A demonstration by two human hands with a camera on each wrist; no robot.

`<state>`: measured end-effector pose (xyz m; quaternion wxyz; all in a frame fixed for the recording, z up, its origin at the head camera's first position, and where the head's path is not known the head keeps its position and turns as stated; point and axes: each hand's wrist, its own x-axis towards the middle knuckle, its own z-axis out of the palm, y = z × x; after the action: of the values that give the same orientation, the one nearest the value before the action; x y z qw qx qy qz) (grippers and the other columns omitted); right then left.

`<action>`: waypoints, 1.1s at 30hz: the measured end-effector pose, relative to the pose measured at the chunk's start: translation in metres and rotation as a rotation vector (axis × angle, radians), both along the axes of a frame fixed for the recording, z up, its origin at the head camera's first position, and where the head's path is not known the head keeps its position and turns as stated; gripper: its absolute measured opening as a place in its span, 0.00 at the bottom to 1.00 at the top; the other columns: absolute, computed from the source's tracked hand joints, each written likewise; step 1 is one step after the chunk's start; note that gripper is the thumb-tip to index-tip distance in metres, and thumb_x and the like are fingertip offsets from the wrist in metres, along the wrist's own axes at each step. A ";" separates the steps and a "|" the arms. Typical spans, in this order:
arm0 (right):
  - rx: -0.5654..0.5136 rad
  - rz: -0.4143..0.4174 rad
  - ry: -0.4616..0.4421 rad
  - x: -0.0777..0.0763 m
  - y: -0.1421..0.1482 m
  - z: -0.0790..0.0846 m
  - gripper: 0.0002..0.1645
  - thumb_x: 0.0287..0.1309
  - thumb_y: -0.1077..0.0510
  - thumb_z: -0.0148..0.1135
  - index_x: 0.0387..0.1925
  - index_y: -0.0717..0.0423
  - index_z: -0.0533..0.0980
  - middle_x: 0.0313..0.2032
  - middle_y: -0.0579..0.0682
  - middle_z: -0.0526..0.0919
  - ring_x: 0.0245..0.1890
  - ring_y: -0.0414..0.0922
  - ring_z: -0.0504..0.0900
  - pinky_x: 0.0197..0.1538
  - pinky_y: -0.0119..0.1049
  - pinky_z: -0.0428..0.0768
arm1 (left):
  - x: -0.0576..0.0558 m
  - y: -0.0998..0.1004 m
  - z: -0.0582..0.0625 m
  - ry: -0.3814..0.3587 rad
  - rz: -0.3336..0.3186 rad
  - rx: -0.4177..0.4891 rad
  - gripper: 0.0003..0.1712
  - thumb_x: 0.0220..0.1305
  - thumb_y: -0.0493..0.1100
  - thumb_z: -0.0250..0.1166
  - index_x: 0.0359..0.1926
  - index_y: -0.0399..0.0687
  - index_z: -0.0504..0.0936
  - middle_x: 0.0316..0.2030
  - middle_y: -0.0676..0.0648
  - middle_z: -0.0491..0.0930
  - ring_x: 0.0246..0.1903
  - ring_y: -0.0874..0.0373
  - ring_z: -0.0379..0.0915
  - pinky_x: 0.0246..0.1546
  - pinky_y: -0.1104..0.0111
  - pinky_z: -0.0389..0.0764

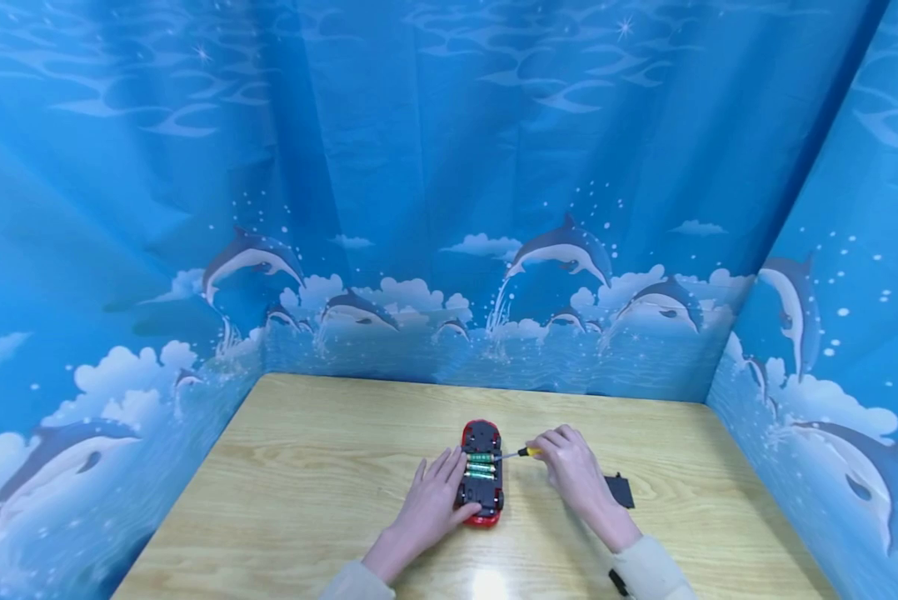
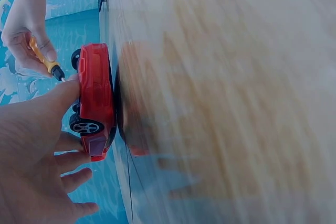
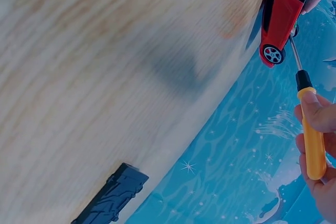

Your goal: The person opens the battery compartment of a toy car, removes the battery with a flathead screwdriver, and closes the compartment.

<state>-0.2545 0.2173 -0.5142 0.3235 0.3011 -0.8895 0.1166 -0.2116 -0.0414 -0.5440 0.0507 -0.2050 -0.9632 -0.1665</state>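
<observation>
1. while your left hand [image 1: 430, 498] rests spread on the upturned toy car [image 1: 481, 493], your right hand [image 1: 571, 468] grips the screwdriver [image 1: 527, 452].
2. the toy car lies between them on the table [image 1: 329, 450], long axis running away from you, left hand nearer.
3. the screwdriver points crosswise at the farthest battery [image 1: 482, 457].

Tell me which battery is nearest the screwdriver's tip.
Topmost battery in the head view: the screwdriver tip is by its right end; the others lie below.
</observation>
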 end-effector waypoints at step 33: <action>0.104 0.048 0.057 0.000 -0.005 0.024 0.18 0.36 0.67 0.83 0.33 0.55 0.86 0.31 0.47 0.87 0.34 0.44 0.79 0.39 0.39 0.83 | 0.002 -0.001 0.000 0.041 -0.015 -0.016 0.48 0.66 0.67 0.62 0.74 0.38 0.65 0.75 0.39 0.62 0.73 0.40 0.58 0.71 0.38 0.61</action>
<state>-0.2550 0.2123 -0.4901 0.3296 0.3419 -0.8773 0.0695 -0.2099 -0.0427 -0.5437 0.0676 -0.2158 -0.9617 -0.1552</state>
